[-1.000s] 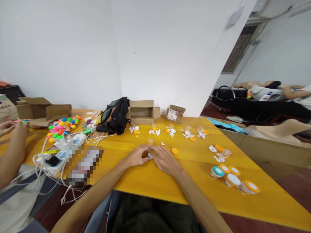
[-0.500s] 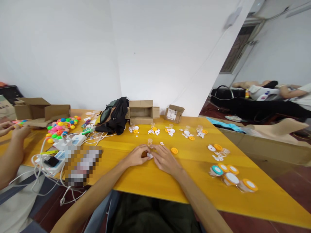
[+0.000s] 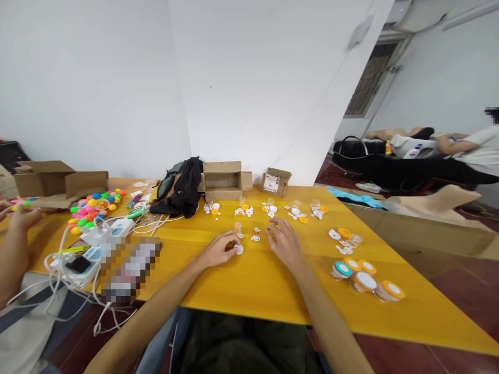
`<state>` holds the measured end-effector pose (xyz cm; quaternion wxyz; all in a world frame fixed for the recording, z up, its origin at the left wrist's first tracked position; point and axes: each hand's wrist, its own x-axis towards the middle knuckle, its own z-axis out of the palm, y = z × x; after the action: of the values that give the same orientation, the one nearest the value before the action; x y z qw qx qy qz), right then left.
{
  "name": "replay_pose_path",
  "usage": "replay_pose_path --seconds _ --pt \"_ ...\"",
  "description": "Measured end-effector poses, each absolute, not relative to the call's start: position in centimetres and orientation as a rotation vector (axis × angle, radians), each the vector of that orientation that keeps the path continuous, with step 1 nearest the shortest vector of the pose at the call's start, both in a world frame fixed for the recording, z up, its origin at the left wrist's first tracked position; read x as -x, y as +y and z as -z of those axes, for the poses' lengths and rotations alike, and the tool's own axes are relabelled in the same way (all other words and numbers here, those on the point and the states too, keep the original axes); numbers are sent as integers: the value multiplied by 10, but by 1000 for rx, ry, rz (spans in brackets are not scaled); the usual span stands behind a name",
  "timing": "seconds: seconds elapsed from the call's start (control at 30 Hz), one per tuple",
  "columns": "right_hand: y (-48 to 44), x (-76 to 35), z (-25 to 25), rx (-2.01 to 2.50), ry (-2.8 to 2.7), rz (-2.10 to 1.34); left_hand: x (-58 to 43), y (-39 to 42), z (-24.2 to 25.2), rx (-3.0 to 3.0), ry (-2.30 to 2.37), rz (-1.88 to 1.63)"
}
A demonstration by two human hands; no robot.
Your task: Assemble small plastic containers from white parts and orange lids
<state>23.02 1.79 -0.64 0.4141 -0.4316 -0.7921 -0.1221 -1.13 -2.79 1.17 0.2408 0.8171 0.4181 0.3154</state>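
My left hand (image 3: 220,249) rests on the table with thumb and fingers pinching a small whitish round plastic piece (image 3: 239,250). My right hand (image 3: 285,241) is spread and arched low over the table to the right, fingers apart; what lies beneath its palm is hidden. Between the hands are white perforated pieces (image 3: 255,238). Just beyond my left fingertips stands a small clear cup (image 3: 237,227), with another white perforated piece (image 3: 240,235) at its base.
Along the back lie several groups of cups, white pieces and orange rings (image 3: 303,220). Lidded clear jars (image 3: 365,282) stand at right. Cardboard boxes (image 3: 223,179), a black bag (image 3: 191,187), power strips (image 3: 93,254), a phone (image 3: 134,267) and colourful balls (image 3: 97,208) surround; a co-worker's arm (image 3: 15,244) is at far left.
My right hand has moved right, away from my left hand, to where the orange ring lay; that ring is now out of sight. Another white perforated piece shows between the hands.
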Motion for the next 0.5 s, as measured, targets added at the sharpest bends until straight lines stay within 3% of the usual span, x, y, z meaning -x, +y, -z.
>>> replay_pose_path --seconds 0.5 --pt "23 -255 4 1632 -2024 -103 9 -22 -8 -2200 1103 -910"
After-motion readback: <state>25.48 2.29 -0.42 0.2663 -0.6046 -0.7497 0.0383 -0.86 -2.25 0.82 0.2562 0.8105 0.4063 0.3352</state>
